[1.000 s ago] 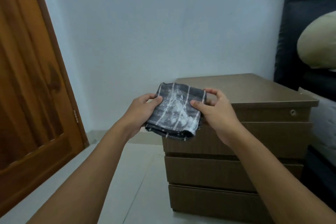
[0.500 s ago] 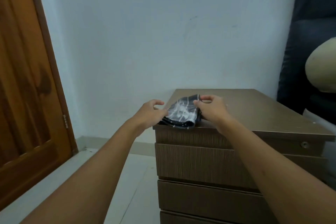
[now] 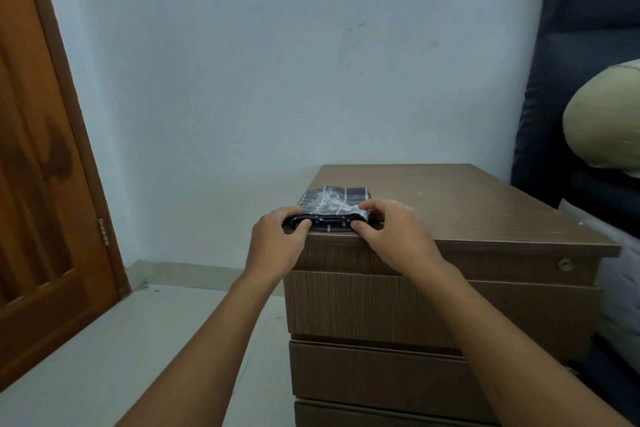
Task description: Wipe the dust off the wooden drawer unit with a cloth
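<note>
folded dark cloth [image 3: 334, 206] on drawer unit [image 3: 450, 215] top's 9 o'clock front corner, left hand [image 3: 277, 239] and right hand [image 3: 394, 236] pinching its near edge

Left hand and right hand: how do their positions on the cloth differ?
The left hand pinches the folded cloth at its left end, off the drawer unit's corner; the right hand grips the right end, over the top. Both hold the cloth's near edge.
</note>
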